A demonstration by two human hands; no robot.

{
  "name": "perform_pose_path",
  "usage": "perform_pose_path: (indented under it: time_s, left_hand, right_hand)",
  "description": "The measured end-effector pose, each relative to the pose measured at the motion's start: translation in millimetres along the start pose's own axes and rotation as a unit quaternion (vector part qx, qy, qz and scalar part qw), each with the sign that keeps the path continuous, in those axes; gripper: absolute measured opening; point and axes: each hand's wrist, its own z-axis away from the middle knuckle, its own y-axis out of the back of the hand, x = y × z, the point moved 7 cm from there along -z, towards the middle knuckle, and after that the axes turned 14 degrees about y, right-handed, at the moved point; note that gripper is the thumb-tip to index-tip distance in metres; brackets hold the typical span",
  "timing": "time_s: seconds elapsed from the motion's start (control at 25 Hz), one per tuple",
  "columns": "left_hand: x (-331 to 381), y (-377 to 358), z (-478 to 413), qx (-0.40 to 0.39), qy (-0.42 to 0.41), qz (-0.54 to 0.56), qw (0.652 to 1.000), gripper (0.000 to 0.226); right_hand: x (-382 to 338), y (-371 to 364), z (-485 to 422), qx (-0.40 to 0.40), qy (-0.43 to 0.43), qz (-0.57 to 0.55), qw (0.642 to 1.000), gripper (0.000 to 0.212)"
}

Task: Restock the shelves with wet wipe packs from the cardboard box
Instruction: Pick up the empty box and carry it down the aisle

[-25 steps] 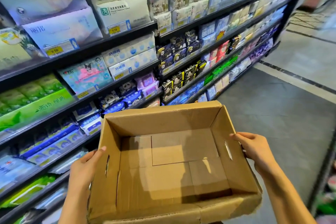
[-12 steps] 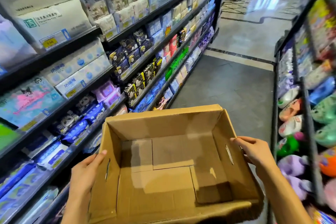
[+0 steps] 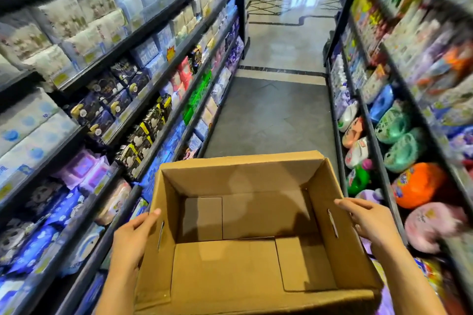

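I hold an open cardboard box [image 3: 238,176] at waist height in the aisle, and nothing lies inside it. My left hand [image 3: 133,235] grips its left wall beside the handle slot, thumb up at the rim. On the opposite wall my right hand [image 3: 368,220] holds the box the same way. Purple wet wipe packs [image 3: 84,171] and blue packs [image 3: 61,210] sit on the lower left shelves, apart from the box.
Dark shelving [image 3: 143,33] full of tissue and wipe packs runs along my left. A second rack [image 3: 378,151] with detergent bottles and colourful pouches stands close on my right. Grey floor [image 3: 273,115] stretches ahead between them.
My view has swung right, from facing the left shelves to looking down the aisle. The right rack has come into sight. Both hands keep the same hold on the box.
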Motion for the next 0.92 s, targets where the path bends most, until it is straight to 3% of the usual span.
perform_pose_path:
  time_s: [0.16, 0.36, 0.6, 0.76, 0.92]
  left_hand:
    - [33.3, -49.1, -9.7, -0.014, -0.023, -0.011, 1.0, 0.036]
    - [66.9, -99.0, -26.7, -0.009, -0.024, -0.012, 1.0, 0.05]
    - [111.6, -149.9, -49.0, -0.017, -0.017, -0.015, 1.0, 0.047]
    - [159.3, -177.8, -76.5, -0.031, -0.016, -0.016, 0.999, 0.05]
    - [215.3, -204.0, -121.0, -0.047, -0.011, -0.004, 0.999, 0.046]
  right_hand:
    - [7.1, 24.2, -33.4, 0.003, 0.0, -0.01, 1.0, 0.021]
    - [16.6, 36.0, -84.6, 0.005, -0.022, -0.04, 0.999, 0.026]
    - [5.7, 35.5, -160.4, 0.004, -0.044, -0.031, 0.999, 0.046]
    - [-23.4, 28.4, -206.0, 0.019, -0.037, -0.026, 0.999, 0.031]
    - [-47.9, 6.5, -251.4, 0.043, -0.039, -0.021, 0.998, 0.039]
